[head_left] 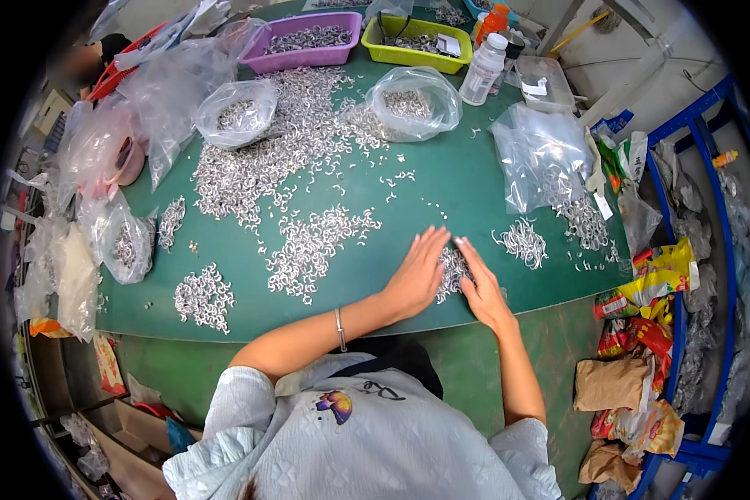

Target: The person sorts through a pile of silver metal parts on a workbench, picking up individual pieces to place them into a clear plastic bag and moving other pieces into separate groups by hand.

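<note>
Near the front edge of the green table (367, 283), my two hands flank a small pile of silvery curved metal pieces (452, 272). My left hand (419, 271) lies on the left side of the pile, fingers stretched out and leaning in. On the other side, my right hand (482, 287) is open too, its fingers pointing away from me. The fingertips of both hands come close together at the pile's far end. Left of my hands spreads a wider heap of the same pieces (308, 250). A smaller heap (522, 242) lies to the right.
A large spread of pieces (267, 179) covers the far left, beside two plastic bags of pieces (237, 112) (414, 102). Purple (304, 57) and lime-green (408, 55) trays stand at the back, near a white bottle (483, 71). Clear bags (537, 150) lie right; a blue rack (729, 325) stands beyond.
</note>
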Tool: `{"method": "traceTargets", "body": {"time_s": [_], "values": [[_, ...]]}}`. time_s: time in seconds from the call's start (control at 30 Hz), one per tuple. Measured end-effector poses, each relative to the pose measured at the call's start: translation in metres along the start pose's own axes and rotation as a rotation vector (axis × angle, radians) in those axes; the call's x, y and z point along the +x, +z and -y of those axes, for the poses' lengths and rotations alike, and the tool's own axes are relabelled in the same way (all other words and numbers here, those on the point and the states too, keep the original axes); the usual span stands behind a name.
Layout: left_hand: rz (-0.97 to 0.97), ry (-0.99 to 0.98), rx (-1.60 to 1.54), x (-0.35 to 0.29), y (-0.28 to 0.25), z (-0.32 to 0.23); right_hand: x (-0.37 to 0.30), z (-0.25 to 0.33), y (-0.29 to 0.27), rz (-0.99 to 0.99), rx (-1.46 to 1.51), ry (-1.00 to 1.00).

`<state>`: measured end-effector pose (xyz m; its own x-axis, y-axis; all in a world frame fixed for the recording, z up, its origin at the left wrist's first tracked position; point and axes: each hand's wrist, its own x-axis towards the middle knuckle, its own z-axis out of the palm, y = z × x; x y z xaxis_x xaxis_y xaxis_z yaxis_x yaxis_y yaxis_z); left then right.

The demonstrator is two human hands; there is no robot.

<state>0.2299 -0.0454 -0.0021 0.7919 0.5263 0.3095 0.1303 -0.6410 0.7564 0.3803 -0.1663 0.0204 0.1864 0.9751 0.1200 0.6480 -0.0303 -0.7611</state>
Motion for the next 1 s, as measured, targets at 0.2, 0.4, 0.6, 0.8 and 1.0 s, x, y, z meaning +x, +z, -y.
{"method": "traceTargets", "body": {"time_s": [0.2, 0.4, 0.6, 0.8, 1.0], "values": [[-0.694, -0.623, -0.147, 0.147, -0.069, 0.093, 0.023, -0.001, -0.006, -0.190, -0.042, 0.081], [-0.595, -0.722, -0.819, 0.218, -0.079, 0.116, 0.199, -0.025, -0.028, -0.450, -0.088, 0.140], [-0.815, -0.716, -1.105, 0.238, -0.081, 0.161, 0.320, -0.032, -0.017, -0.492, -0.286, 0.395], [-0.771, -0.546, -1.182, 0.225, -0.131, 0.114, 0.339, -0.007, -0.025, -0.679, 0.189, 0.218], [-0.459, -0.366, -1.089, 0.188, -0.165, -0.003, 0.242, 0.077, -0.085, -0.604, 0.546, 0.125]]}}
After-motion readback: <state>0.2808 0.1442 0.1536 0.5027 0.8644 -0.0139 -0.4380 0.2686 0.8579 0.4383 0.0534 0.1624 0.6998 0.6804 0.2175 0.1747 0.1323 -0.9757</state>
